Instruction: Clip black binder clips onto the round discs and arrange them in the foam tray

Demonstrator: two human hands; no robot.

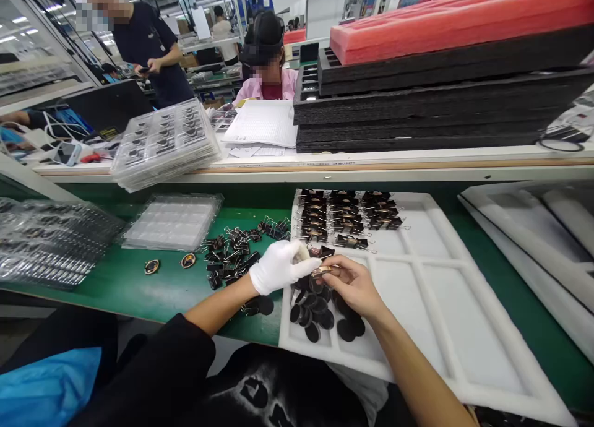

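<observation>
My right hand (352, 284), bare, pinches a small gold-rimmed round part (323, 270) between thumb and fingers. My left hand (281, 266) wears a white glove; its fingers are curled and its thumb meets the same part from the left. Both hands are above the near left of a white foam tray (440, 263). Black discs (320, 306) lie in the tray below them. Farther back in it stand rows of black binder clips (343, 213), gold showing between some. Loose binder clips (229, 254) are heaped left of my glove.
Two gold-and-black round parts (151, 267) lie on the green mat (180, 291). Clear plastic trays (171, 223) and a filled stack (51, 241) are at left. A shelf (260, 170) carries black foam trays (417, 111), red foam and papers. People are beyond it.
</observation>
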